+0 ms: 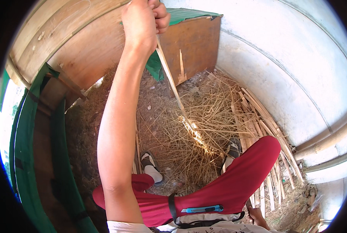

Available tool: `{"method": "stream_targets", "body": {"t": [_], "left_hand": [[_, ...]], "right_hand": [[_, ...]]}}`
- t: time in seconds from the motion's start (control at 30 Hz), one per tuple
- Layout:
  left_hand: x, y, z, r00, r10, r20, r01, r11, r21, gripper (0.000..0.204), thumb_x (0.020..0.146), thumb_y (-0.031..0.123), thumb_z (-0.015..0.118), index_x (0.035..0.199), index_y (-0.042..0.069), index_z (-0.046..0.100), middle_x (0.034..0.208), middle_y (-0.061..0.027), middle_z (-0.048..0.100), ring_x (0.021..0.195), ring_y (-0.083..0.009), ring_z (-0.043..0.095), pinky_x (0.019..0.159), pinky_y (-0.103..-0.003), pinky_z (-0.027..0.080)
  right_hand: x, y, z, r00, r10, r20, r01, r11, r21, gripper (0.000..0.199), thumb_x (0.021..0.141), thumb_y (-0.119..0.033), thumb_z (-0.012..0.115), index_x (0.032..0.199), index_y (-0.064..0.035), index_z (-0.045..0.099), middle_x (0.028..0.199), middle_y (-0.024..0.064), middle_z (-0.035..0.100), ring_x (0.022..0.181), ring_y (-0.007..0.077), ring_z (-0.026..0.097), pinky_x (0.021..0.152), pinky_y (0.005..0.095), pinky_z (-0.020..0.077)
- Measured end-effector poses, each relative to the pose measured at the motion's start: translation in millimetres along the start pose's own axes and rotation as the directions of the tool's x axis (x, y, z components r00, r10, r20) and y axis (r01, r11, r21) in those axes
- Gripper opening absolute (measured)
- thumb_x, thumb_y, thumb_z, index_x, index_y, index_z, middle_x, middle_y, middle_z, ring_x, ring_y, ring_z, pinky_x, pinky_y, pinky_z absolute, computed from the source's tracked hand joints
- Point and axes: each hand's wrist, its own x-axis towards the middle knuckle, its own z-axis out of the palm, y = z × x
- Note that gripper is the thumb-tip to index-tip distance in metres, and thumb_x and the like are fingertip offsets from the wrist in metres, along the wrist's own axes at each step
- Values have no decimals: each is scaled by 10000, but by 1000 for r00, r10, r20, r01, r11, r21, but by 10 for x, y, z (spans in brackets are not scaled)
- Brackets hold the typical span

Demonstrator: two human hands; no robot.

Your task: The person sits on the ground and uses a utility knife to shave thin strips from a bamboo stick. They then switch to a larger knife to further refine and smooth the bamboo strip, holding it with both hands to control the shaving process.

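Note:
My left hand (145, 17) is raised far out in front, at the top of the view, its fingers closed in a fist. From it a long, thin bamboo strip (168, 72) slants down toward a heap of straw-like shavings (189, 136) on the ground. Low at the right, beside my thigh, part of my right hand (256, 214) shows, close to several pale split strips (272, 186). Its fingers are mostly hidden and in shade. A blue utility knife (202, 209) lies across my lap, over a dark strap.
A brown wooden box (195, 46) with a green cover stands ahead. More long strips (265, 116) lie along the white curved wall (274, 58) at the right. Green-edged boards (27, 155) run down the left side. My shoes rest either side of the shavings.

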Motion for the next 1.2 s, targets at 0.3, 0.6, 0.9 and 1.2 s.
{"method": "stream_targets", "body": {"t": [0.3,0.6,0.9,1.2], "left_hand": [[-4,3,8,1000,12,-2,-12,1000,-19,375,976,289,391,622,196,311,532,41,312,435,-101,271,420,-293,189],[-30,27,138,982,124,-144,-110,989,99,341,962,272,388,648,160,318,555,19,340,454,-111,286,424,-300,195],[-138,-49,258,921,240,-306,-164,953,255,339,921,215,398,614,102,310,543,-15,340,455,-116,304,413,-302,196],[-103,-43,382,903,308,-301,-211,926,314,347,902,191,368,578,69,349,497,-58,398,431,-138,344,396,-308,234]], "right_hand": [[-356,-95,-310,959,-207,-193,230,967,107,452,901,-350,672,673,40,658,563,88,593,456,156,533,412,315,386],[-1817,-2051,-1536,457,-466,-758,499,839,-215,503,1001,-371,538,655,-8,589,517,15,478,441,105,395,423,330,283],[-2651,-4159,-457,-112,-925,-363,874,82,-480,273,983,-297,582,900,-58,685,594,122,580,472,256,529,467,399,413],[-2468,-5009,592,-210,-937,-280,898,-71,-434,289,959,-204,590,761,4,615,495,106,553,399,259,557,385,387,431]]}}
